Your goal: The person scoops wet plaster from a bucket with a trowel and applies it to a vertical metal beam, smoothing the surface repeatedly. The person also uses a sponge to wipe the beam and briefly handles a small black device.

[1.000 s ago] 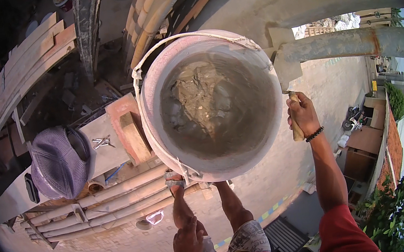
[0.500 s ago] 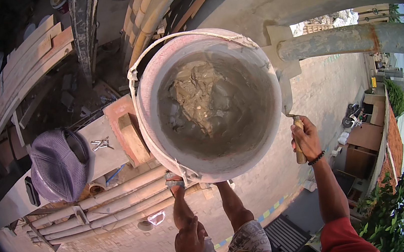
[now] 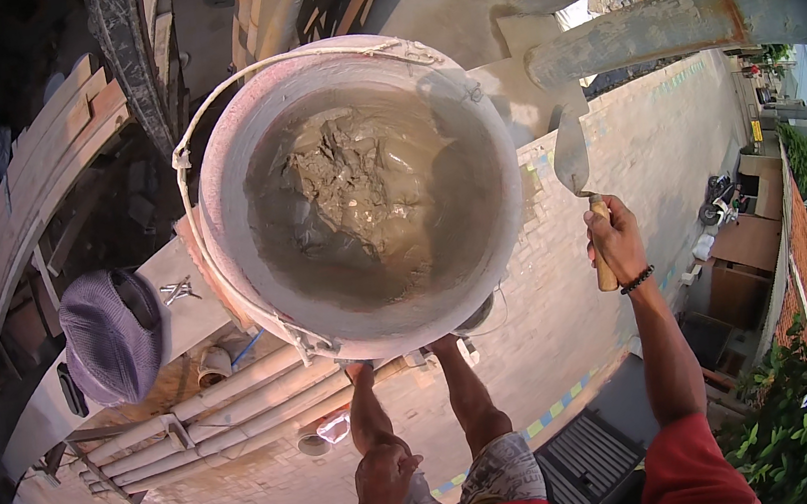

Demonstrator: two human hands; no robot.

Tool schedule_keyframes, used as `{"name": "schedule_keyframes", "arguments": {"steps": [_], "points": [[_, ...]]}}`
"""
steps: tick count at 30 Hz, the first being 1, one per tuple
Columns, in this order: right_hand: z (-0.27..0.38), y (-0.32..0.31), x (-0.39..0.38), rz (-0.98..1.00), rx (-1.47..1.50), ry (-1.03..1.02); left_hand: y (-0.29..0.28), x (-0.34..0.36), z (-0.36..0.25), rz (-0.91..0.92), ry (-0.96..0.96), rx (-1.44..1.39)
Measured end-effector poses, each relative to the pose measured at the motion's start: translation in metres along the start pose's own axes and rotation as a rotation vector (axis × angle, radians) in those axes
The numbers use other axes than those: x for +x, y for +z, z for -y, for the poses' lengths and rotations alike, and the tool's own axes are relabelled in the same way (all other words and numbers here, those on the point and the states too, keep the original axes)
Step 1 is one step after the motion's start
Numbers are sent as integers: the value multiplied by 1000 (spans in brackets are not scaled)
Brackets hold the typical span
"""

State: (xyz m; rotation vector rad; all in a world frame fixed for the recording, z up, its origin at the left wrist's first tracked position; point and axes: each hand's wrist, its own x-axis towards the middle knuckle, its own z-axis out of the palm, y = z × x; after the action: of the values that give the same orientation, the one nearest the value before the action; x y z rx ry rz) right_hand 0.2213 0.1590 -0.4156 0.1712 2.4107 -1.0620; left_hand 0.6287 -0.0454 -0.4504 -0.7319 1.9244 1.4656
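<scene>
In front of me is a pale, mortar-stained bucket (image 3: 216, 164) with wet grey-brown mortar (image 3: 350, 183) heaped inside. Its wire handle lies toward the left side. To its right, my right hand (image 3: 616, 238) grips the wooden handle of a trowel (image 3: 571, 153). The trowel's blade points up and away from me, apart from the bucket rim. Below the bucket, over my legs, my left hand (image 3: 387, 478) has its fingers curled in, with nothing seen in them. A dark beaded bracelet circles my right wrist.
Left of the bucket, a purple knitted hat (image 3: 112, 338), a dark phone-like object (image 3: 71, 389) and some nails (image 3: 179, 291) lie on a plank. Bamboo poles (image 3: 241, 408) run below. A rust-marked grey pipe (image 3: 678, 27) juts in at upper right, over the paved ground (image 3: 571, 302).
The trowel has swung away from beside the bucket rim, and its blade now shows broad. The bucket appears farther left and slightly higher in view. My left hand has shifted slightly.
</scene>
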Motion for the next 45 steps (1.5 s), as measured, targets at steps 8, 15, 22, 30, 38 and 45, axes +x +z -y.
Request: {"name": "schedule_keyframes", "arguments": {"steps": [8,15,22,30,38,45], "points": [[-1,-7,-9,52,29,-43,17,10,-25,-125,30,15],[-9,-16,-14,90,-54,-88,40,16,-48,-109,69,42],[-7,-26,39,-8,39,-113,50,9,-52,-74,91,128],[-25,-10,54,61,-176,-191,60,10,-43,-113,129,101],[-1,3,39,152,-197,-279,52,9,-43,-145,107,81],[25,18,33,304,-313,-240,39,9,-59,-96,-67,15]]}}
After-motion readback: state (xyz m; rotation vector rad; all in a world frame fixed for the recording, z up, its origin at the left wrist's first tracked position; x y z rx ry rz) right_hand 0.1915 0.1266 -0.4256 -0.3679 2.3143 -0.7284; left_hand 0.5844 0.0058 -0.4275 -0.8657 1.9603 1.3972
